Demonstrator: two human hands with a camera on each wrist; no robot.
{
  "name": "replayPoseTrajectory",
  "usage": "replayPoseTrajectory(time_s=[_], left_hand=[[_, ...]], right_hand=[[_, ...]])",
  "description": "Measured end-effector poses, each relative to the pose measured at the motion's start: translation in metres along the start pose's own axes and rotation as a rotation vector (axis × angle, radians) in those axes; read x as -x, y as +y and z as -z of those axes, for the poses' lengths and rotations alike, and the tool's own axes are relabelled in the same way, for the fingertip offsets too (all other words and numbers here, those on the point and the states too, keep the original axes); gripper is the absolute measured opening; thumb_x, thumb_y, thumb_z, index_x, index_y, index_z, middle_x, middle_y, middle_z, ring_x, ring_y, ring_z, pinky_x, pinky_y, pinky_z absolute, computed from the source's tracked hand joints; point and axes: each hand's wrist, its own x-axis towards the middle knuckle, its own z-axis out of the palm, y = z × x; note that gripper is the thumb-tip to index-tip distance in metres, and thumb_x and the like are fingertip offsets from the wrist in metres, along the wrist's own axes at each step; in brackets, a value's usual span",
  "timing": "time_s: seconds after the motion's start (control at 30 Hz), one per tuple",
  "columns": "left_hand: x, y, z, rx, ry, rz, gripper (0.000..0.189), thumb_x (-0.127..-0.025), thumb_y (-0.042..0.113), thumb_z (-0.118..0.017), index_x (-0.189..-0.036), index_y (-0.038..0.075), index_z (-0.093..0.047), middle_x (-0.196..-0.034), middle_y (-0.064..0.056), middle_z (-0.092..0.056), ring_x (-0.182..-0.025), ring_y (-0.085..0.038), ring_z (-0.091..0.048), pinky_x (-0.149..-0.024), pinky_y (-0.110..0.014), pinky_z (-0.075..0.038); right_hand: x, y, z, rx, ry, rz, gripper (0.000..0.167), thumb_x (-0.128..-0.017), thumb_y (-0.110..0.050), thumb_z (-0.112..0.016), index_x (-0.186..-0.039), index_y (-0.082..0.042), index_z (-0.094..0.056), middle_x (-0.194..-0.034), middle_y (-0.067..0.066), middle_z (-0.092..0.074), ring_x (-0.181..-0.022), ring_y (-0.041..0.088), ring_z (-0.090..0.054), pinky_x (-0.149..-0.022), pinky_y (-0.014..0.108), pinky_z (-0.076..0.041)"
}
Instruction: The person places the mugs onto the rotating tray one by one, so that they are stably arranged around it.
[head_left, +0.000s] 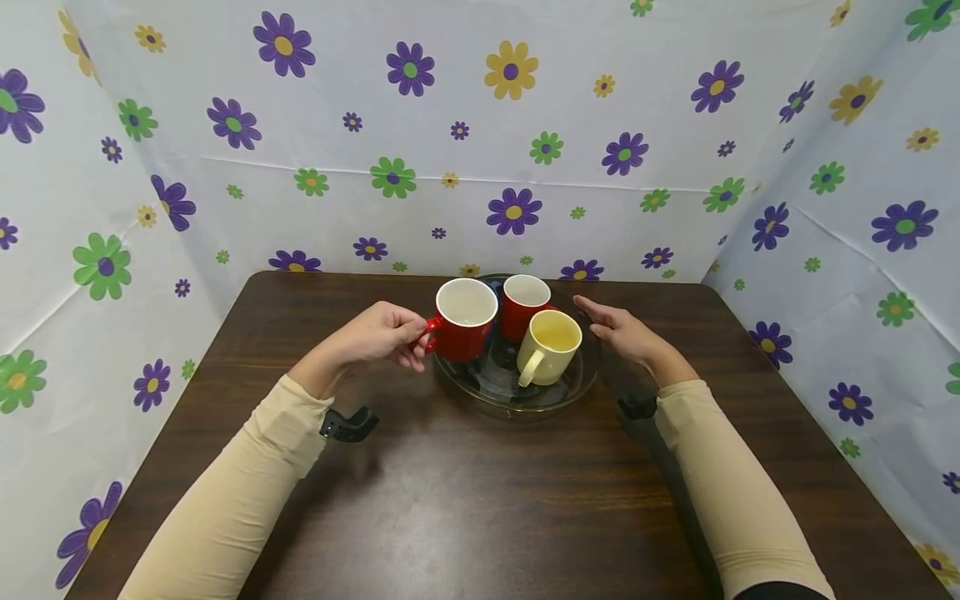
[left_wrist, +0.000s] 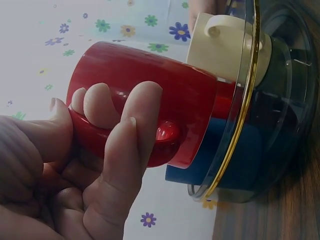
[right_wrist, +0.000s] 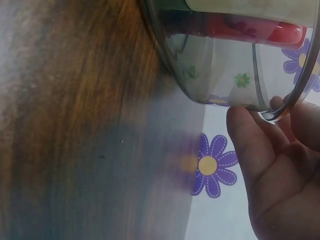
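Observation:
In the head view my left hand [head_left: 386, 337] grips a red mug [head_left: 459, 337] with a white inside by its handle, at the left side of a clear glass bowl [head_left: 502, 398]. The left wrist view has this mug above the bowl's gold-edged rim, fingers curled through the handle. Inside the bowl are a second red mug [head_left: 517, 321], a pale yellow mug [head_left: 551, 354] tilted with its handle toward me, and a blue mug [left_wrist: 215, 155], mostly hidden from the head camera. My right hand [head_left: 626, 333] rests against the bowl's right side, fingers fairly straight.
The bowl stands near the far edge of a dark brown wooden table [head_left: 480, 500]. A white sheet with printed flowers [head_left: 450, 100] hangs behind the table and along both sides.

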Motion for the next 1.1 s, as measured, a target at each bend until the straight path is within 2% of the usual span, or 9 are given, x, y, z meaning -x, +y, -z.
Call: replayPoseTrajectory(time_s=[0.5,0.7,0.9,1.1], left_hand=[[-0.003,0.001,-0.011,0.002,-0.038,-0.005,0.03,-0.107,0.012,-0.051,-0.091,-0.009,-0.064,-0.075,-0.009,-0.066,-0.071,-0.027,-0.072,-0.068,-0.035,-0.063],[-0.009,0.0,-0.019,-0.009,-0.059,-0.006,0.029,-0.107,0.01,-0.05,-0.093,-0.011,-0.064,-0.073,-0.008,-0.066,-0.067,-0.02,-0.072,-0.067,-0.034,-0.062],[-0.012,-0.001,-0.027,0.019,-0.06,0.029,0.028,-0.107,0.009,-0.051,-0.092,-0.01,-0.065,-0.071,-0.007,-0.065,-0.065,-0.02,-0.071,-0.066,-0.033,-0.062],[-0.015,-0.004,-0.032,0.031,-0.053,0.057,0.03,-0.107,0.011,-0.051,-0.094,-0.012,-0.065,-0.071,-0.008,-0.064,-0.066,-0.024,-0.072,-0.067,-0.033,-0.062]], right_hand=[[-0.004,0.002,0.002,-0.013,0.01,-0.003,0.061,-0.107,0.003,-0.04,-0.162,-0.018,-0.026,-0.169,0.006,-0.018,-0.154,0.034,-0.013,-0.121,0.056,-0.016],[-0.004,0.001,0.0,-0.026,0.014,-0.012,0.061,-0.107,0.003,-0.04,-0.162,-0.019,-0.026,-0.169,0.006,-0.018,-0.154,0.035,-0.013,-0.121,0.058,-0.016],[-0.002,0.003,0.0,-0.038,0.024,-0.031,0.06,-0.108,0.001,-0.039,-0.162,-0.022,-0.026,-0.169,0.004,-0.017,-0.155,0.034,-0.011,-0.12,0.058,-0.018],[0.0,0.004,-0.001,-0.049,0.018,-0.016,0.059,-0.108,0.001,-0.038,-0.162,-0.019,-0.025,-0.169,0.004,-0.017,-0.155,0.033,-0.011,-0.12,0.058,-0.019]])
